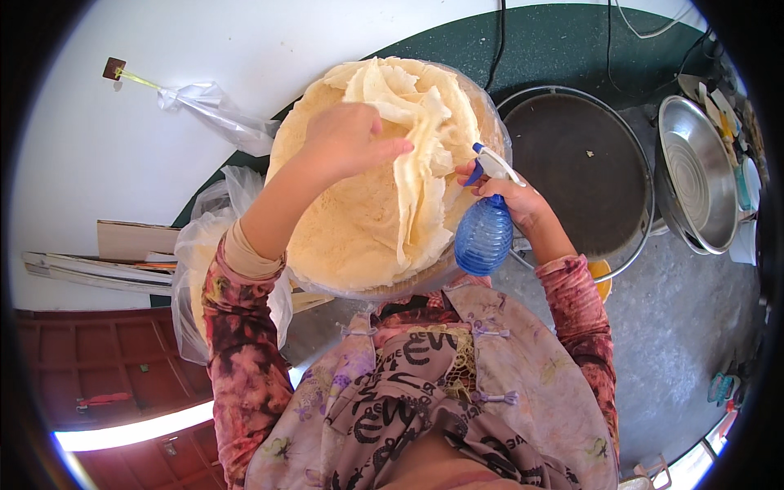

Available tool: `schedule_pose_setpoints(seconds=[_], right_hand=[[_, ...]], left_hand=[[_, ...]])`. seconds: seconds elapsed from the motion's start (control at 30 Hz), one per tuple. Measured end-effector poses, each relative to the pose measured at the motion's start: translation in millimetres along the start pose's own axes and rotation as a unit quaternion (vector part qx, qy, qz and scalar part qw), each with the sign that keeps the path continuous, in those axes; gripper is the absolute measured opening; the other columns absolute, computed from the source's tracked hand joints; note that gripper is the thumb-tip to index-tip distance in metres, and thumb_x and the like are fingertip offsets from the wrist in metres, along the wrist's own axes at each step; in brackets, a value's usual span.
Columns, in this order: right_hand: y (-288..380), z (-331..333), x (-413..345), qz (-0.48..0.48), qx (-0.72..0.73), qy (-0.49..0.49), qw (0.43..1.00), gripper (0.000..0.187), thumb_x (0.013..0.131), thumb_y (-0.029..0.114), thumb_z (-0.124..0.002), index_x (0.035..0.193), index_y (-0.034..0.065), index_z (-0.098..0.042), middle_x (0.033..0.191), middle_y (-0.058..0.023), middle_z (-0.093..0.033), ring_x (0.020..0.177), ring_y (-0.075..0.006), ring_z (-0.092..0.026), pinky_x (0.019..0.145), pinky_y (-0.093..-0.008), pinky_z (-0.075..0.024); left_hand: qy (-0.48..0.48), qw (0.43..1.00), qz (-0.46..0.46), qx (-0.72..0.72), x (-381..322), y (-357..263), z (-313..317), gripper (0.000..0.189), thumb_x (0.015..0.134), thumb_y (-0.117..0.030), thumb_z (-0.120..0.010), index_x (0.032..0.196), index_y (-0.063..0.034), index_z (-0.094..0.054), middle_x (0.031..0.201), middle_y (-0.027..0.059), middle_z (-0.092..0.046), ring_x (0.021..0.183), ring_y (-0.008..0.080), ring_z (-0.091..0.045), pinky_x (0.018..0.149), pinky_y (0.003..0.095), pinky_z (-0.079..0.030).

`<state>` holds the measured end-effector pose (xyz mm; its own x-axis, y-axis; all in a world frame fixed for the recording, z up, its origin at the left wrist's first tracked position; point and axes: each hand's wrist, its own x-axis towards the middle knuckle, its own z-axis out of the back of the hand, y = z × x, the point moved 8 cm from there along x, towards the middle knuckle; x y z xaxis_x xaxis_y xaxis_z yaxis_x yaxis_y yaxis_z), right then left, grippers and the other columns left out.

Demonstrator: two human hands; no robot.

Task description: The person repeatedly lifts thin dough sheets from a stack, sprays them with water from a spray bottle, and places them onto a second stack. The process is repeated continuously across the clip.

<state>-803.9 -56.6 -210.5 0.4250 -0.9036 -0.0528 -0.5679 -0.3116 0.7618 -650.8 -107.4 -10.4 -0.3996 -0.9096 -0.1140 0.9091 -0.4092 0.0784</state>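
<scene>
A broad stack of thin, pale yellow flatbread sheets (343, 245) lies before me on a round support, with crumpled, folded sheets (422, 128) on its right half. Over the upper part of the stack is my left hand (355, 138), thumb pointing right beside the folds; its fingers are curled and partly hidden, so I cannot tell whether it grips a sheet. My right hand (511, 193) holds a blue ribbed plastic spray bottle (484, 236) by its white and blue trigger head, at the right edge of the stack.
A large round dark griddle (576, 171) with a metal ring stands to the right, and steel basins (698, 174) beyond it. A clear plastic bag (184, 294) with pale contents is at the left. Another plastic bag (214, 116) hangs on the white wall. A yellow container (601, 278) sits under the griddle.
</scene>
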Motion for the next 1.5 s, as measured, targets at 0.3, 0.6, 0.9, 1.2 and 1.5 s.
schedule_pose_setpoints(seconds=[0.3,0.6,0.9,1.2,1.5], right_hand=[[3,-20,-4,0.030,-0.100,0.048,0.993,0.048,0.072,0.014,-0.065,0.118,0.0078,-0.054,0.099,0.0007,-0.053,0.089,-0.0102,-0.050,0.080,-0.0253,-0.0414],[13,-47,-3,0.120,-0.161,0.148,0.968,0.048,0.074,0.009,-0.059,0.121,0.0051,-0.053,0.105,-0.0023,-0.056,0.091,-0.0117,-0.051,0.080,-0.0261,-0.0440],[19,-35,-24,0.114,-0.183,0.149,0.965,0.059,0.073,0.006,-0.059,0.130,-0.0008,-0.045,0.127,-0.0101,-0.052,0.117,-0.0190,-0.049,0.102,-0.0322,-0.0356],[22,18,-18,0.038,0.082,-0.028,0.996,0.069,0.067,-0.001,-0.058,0.134,-0.0002,-0.041,0.125,-0.0129,-0.055,0.118,-0.0249,-0.051,0.103,-0.0354,-0.0360],[2,7,-29,0.018,0.070,0.029,0.997,0.062,0.065,0.000,-0.059,0.127,-0.0033,-0.049,0.122,-0.0124,-0.056,0.121,-0.0255,-0.051,0.105,-0.0358,-0.0372]], left_hand=[[-0.034,0.963,-0.252,0.094,76,-102,-45,0.028,0.082,-0.032,-0.064,0.097,-0.0095,-0.068,0.087,0.0114,-0.067,0.089,0.0270,-0.063,0.079,0.0398,-0.046],[0.141,0.942,-0.104,0.285,110,-119,-108,0.033,0.078,-0.041,-0.068,0.099,-0.0150,-0.069,0.093,0.0064,-0.069,0.101,0.0238,-0.060,0.090,0.0444,-0.033],[0.001,0.993,-0.039,0.113,89,-60,-50,0.024,0.075,-0.005,-0.060,0.097,-0.0144,-0.066,0.085,0.0080,-0.068,0.084,0.0257,-0.064,0.084,0.0411,-0.040],[-0.088,0.982,-0.135,0.101,63,-37,-34,0.032,0.074,0.000,-0.055,0.098,-0.0156,-0.070,0.089,0.0077,-0.062,0.093,0.0247,-0.058,0.081,0.0388,-0.043],[-0.028,0.951,-0.255,0.171,98,-110,-106,0.022,0.075,-0.005,-0.057,0.091,-0.0140,-0.070,0.091,0.0054,-0.061,0.092,0.0232,-0.059,0.080,0.0372,-0.041]])
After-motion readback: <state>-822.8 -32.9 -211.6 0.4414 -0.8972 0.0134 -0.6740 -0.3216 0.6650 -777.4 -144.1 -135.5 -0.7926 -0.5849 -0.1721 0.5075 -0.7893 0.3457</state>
